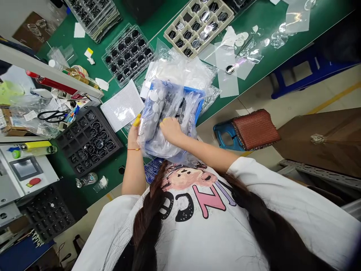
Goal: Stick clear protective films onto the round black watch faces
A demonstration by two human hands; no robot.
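Observation:
A clear plastic bag full of small round white and dark parts lies in a blue basket at the near edge of the green table. My left hand, with a yellow cot on one fingertip, grips the bag's left side. My right hand, also wearing a yellow fingertip cot, is closed on the bag's top, its fingers curled into the plastic. More crumpled clear bags are heaped behind the basket.
A black tray of round parts sits left of my hands, and a printed sheet lies behind it. Clear blister trays and a beige tray are farther back. Scissors lie left. A cushioned blue stool stands to the right.

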